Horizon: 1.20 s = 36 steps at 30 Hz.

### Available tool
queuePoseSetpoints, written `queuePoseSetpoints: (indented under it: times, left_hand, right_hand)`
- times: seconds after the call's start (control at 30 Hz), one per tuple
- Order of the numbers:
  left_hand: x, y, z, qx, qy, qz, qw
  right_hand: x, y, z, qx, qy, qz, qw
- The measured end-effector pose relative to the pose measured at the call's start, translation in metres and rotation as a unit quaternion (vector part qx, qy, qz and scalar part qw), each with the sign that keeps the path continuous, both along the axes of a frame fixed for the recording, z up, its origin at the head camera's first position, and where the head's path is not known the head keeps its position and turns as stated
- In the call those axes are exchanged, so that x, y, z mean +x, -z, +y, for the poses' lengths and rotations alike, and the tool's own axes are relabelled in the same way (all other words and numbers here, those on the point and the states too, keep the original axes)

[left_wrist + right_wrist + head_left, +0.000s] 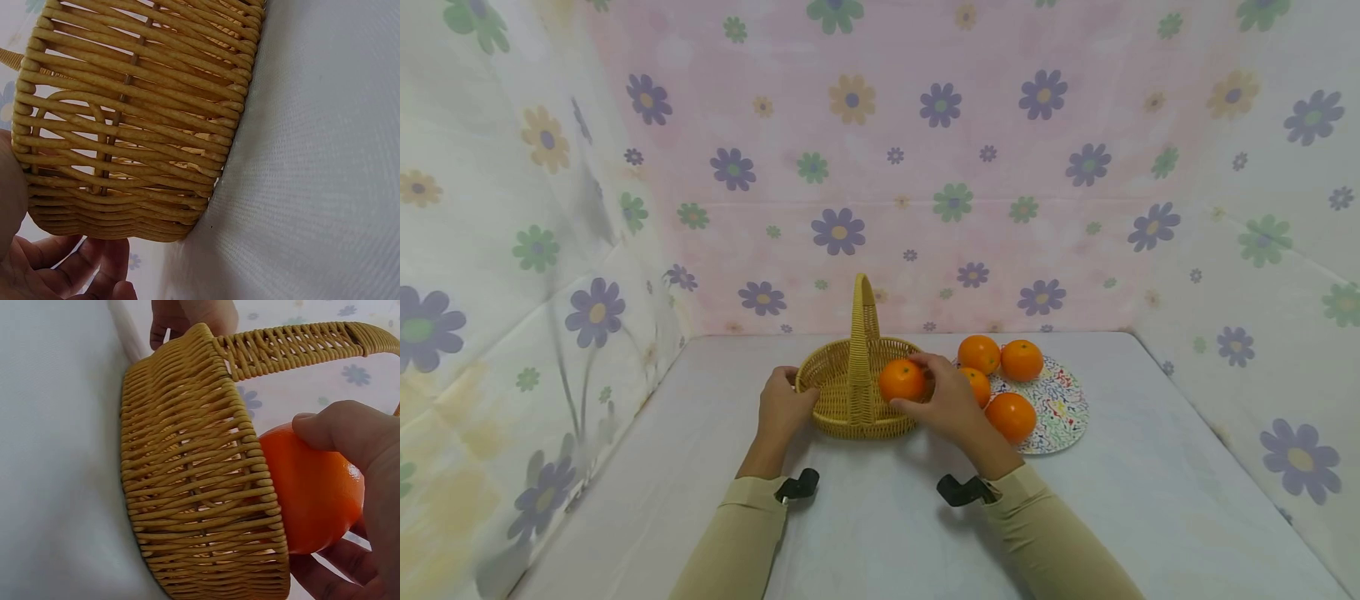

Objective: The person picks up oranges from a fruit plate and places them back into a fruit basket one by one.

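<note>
A yellow woven basket (831, 402) with a tall arched handle stands upright on the white table. My left hand (784, 410) grips its left rim, thumb over the near edge; in the left wrist view the fingers (112, 262) curl round the basket's end. My right hand (951, 400) holds an orange (902, 381) between thumb and fingers at the basket's right side. In the right wrist view the orange (312, 490) is at the rim, its lower part hidden behind the woven wall. Whether it touches the bottom I cannot tell.
Just right of the basket is a round plate (1063, 408) with colourful squiggles. Several oranges (1011, 417) lie on it, one partly behind my right hand. Flowered cloth (895, 179) walls the white table (865, 517) at the back and both sides.
</note>
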State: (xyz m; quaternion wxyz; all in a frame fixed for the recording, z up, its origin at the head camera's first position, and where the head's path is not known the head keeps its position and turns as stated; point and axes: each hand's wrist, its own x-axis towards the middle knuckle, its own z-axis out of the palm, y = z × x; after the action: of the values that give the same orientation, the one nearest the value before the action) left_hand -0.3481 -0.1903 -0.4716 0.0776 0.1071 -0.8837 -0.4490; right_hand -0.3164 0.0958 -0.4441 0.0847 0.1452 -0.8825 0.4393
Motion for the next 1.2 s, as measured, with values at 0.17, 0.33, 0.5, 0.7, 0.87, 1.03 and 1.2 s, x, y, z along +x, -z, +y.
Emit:
queuePoseSetpoints:
  times: [0.17,0.33,0.5,0.7,0.87,1.03,1.2]
  left_hand:
    - [0.000,0.001,0.000,0.005,0.000,-0.002,1.0000]
    - [0.000,0.001,0.000,0.004,0.001,0.000,1.0000]
    - [0.001,0.000,0.000,0.006,0.001,-0.002,1.0000]
    - [0.001,0.000,-0.001,0.003,0.001,-0.005,1.0000]
    - [0.000,0.001,-0.001,0.003,-0.001,-0.007,1.0000]
    - [-0.001,0.001,-0.001,0.005,0.001,-0.006,1.0000]
    - [0.000,0.000,-0.001,0.008,0.002,-0.006,1.0000]
  right_hand:
    - [0.001,0.004,-0.003,0.026,0.003,0.007,1.000]
    - [0.000,0.007,-0.005,0.037,-0.001,0.010,0.999]
    - [0.000,0.012,-0.008,0.057,-0.006,0.026,0.998]
    - [0.001,0.015,-0.010,0.065,-0.014,0.030,0.997]
    - [0.002,0.017,-0.012,0.071,-0.012,0.026,0.997]
    - [0.002,0.020,-0.014,0.072,-0.014,0.029,0.997]
    - [0.002,0.022,-0.015,0.075,-0.016,0.039,0.996]
